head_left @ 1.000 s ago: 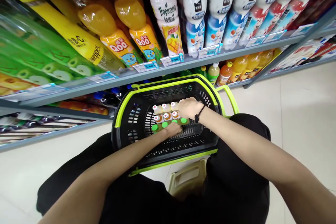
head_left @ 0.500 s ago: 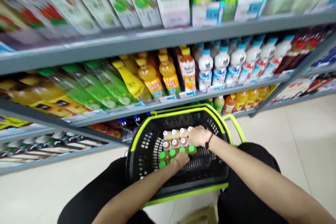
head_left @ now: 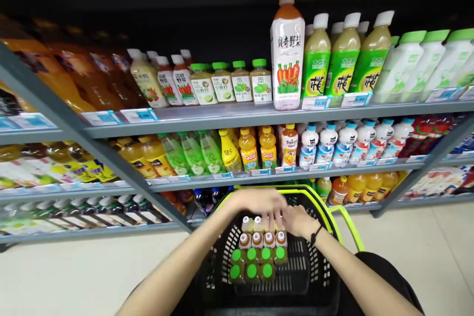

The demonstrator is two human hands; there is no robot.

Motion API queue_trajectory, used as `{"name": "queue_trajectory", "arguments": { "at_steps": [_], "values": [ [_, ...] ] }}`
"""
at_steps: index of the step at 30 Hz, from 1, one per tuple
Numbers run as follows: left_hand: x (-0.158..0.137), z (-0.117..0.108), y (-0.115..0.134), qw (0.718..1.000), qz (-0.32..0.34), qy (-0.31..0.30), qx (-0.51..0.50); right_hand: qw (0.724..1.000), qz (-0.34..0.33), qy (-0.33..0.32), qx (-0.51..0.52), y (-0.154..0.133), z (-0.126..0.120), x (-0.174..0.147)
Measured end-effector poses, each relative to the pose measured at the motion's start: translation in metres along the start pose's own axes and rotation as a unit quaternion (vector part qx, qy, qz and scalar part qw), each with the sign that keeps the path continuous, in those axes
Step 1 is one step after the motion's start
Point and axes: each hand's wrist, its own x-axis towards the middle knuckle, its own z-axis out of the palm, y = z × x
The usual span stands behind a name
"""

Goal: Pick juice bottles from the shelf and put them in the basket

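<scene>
A black basket with a lime-green rim holds small juice bottles standing in rows. Green-capped bottles fill the nearer rows. Behind them is a row of bottles with white caps and orange-brown juice. Pale white-capped bottles form the back row, partly covered by my hands. My left hand reaches over that back row, fingers stretched downward and slightly blurred. Beside it, at the row's right end, my right hand has its fingers bent together; whatever they grip is hidden.
Shelves of drinks rise in front, with the basket close against the lowest one. A tall vegetable-juice bottle stands on the upper shelf beside small green-capped bottles. A lime-green handle sticks out on the basket's right. Pale floor tiles lie around.
My left hand has moved from the green-capped bottles to the back row, beside my right hand. The right hand stays near the row's end. The view has tilted up, showing more shelf.
</scene>
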Motion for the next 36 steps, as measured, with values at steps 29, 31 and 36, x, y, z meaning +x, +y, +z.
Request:
{"name": "queue_trajectory", "arguments": {
  "at_steps": [29, 31, 36],
  "values": [
    [-0.049, -0.197, 0.055, 0.554, 0.162, 0.739, 0.346, 0.98, -0.079, 0.095, 0.158, 0.01, -0.002, -0.022],
    [-0.06, -0.161, 0.064, 0.428, 0.211, 0.813, 0.334, 0.959, -0.081, 0.134, 0.236, 0.013, -0.009, -0.022],
    [-0.057, -0.055, 0.06, 0.436, 0.301, 0.791, 0.307, 0.844, -0.09, 0.16, 0.504, 0.018, -0.028, -0.02]
  ]
}}
